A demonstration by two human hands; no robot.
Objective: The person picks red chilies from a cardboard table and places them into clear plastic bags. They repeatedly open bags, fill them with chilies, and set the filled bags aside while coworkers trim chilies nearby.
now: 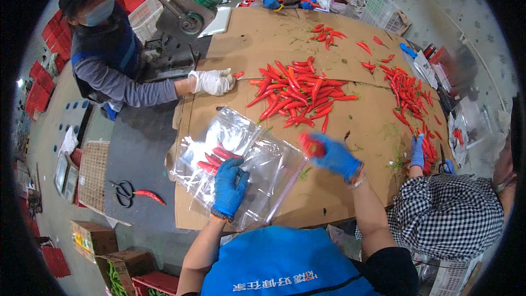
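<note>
My left hand (230, 187), in a blue glove, is over clear plastic bags (267, 168) lying on cardboard. Its curled fingers hold the ends of several red chili peppers (213, 158), which lie across the shiny plastic. To the right, my right hand (335, 154), also blue-gloved and blurred by motion, grips red chilies (311, 146) above the cardboard; their number cannot be made out. A large pile of red chili peppers (298, 90) with green stems lies just beyond both hands.
Cardboard (230, 45) covers the table. Co-workers' hands surround it: a white-gloved hand (211, 82) at left, blue-gloved hands (272, 2) at the far side, another (417, 150) by the right pile (404, 90). Scissors (123, 193) and a single chili (150, 196) lie at left.
</note>
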